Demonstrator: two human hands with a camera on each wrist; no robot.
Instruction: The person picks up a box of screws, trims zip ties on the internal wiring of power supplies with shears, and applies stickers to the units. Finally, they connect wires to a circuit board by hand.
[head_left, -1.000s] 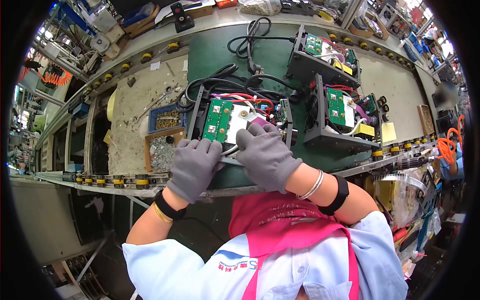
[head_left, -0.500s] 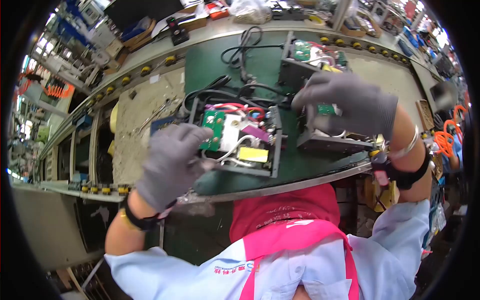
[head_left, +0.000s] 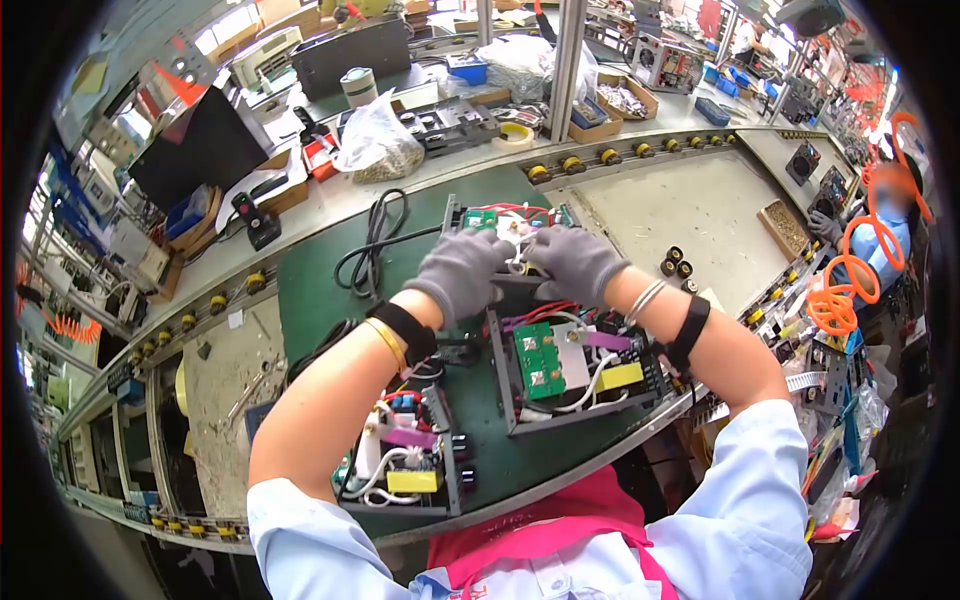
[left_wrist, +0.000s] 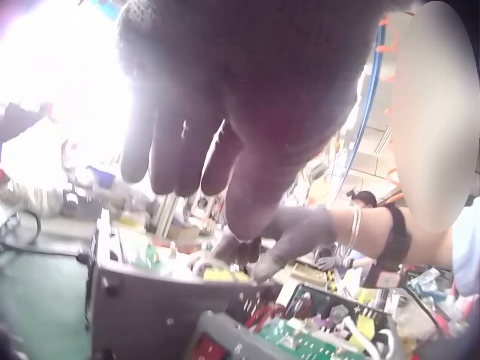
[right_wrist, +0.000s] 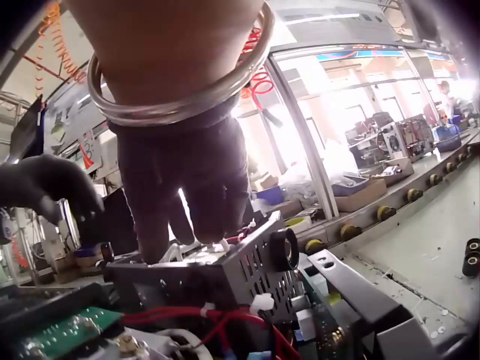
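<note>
Both hands wear grey gloves and reach over the far one of three open black metal cases (head_left: 520,290). My left hand (head_left: 460,272) is at its left side, fingers extended and hanging down over it in the left wrist view. My right hand (head_left: 578,265) reaches down at its right side, fingertips right at a white cable (right_wrist: 174,251). The case wall hides those fingertips, so I cannot tell whether they pinch it. Inside the far case show a green circuit board (head_left: 482,218) and red wires. A second case (head_left: 575,425) lies just in front, with a yellow block (head_left: 620,376) and purple strip.
At the near left, partly behind my left forearm, is a third case (head_left: 447,440). Black power cords (head_left: 375,240) lie on the green mat (head_left: 320,275). Rollers (head_left: 572,164) line the bench edges. Round black parts (head_left: 676,262) sit at right, and another person (head_left: 880,240) is beyond.
Both hands have left the left case and now meet over the far case. The left hand moved up and right; the right hand first swung right, then back inward. The head view has shifted.
</note>
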